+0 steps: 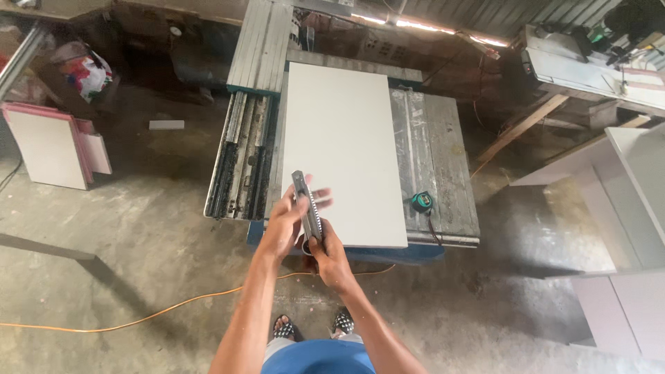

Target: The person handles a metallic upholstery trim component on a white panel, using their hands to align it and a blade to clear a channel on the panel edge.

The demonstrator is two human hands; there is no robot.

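Head view, looking down: a person stands at the near edge of a saw table point(443, 159), both hands raised together over its near left corner and closed on one object. The right hand point(331, 260) grips the lower end of a long grey utility knife point(307, 211), while the left hand point(287, 223) wraps the middle of the handle, thumb and fingers on either side; the knife tilts up and away from the body. A large white panel point(343, 149) lies flat on the table, its near edge just beyond the hands. A green tape measure point(421, 201) rests near the table's near right corner, just beside the panel. At the upper left, a colourful printed bag point(86, 75) sits on the floor; below it, white boards with pink edges point(48, 145) lean upright. An orange cable point(138, 320) crosses the concrete floor.
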